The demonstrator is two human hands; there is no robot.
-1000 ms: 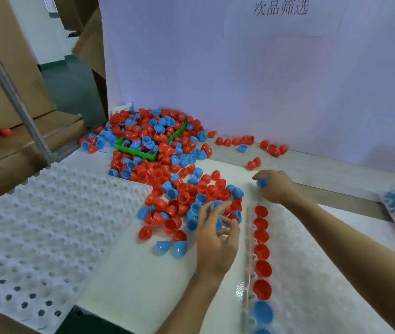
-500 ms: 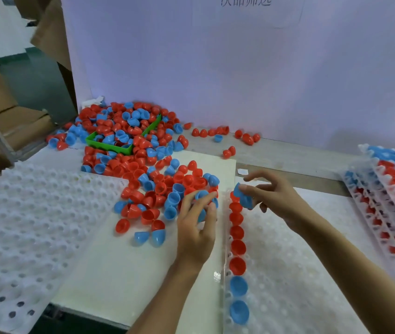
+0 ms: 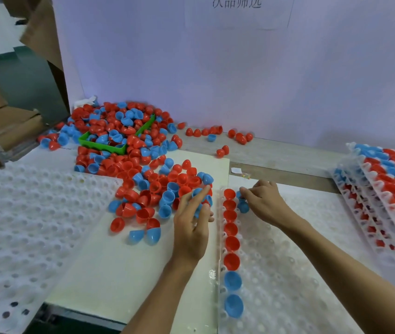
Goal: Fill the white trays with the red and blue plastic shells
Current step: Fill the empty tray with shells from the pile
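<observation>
Shells (image 3: pixel 148 182), red and blue, lie heaped on a pale board (image 3: pixel 109 268) against a white backdrop (image 3: pixel 239 75), spilling out of a green bin (image 3: pixel 100 144); cardboard cartons (image 3: pixel 1 121) stand at left. A white tray (image 3: pixel 295 273) under the right arm runs its long axis away from the viewer, its left column holding 6 red shells then 2 blue, all mouth-up. The right hand (image 3: pixel 265 202) pinches a blue shell (image 3: pixel 243 206) in the 2nd column, beside the far red one. The left hand (image 3: pixel 192 224) reaches into the heap's near edge, fingers curled around blue shells. Another white tray (image 3: pixel 23 225) lies at left, and filled trays (image 3: pixel 384 189) are stacked at right. Bare board shows nearest the viewer.
</observation>
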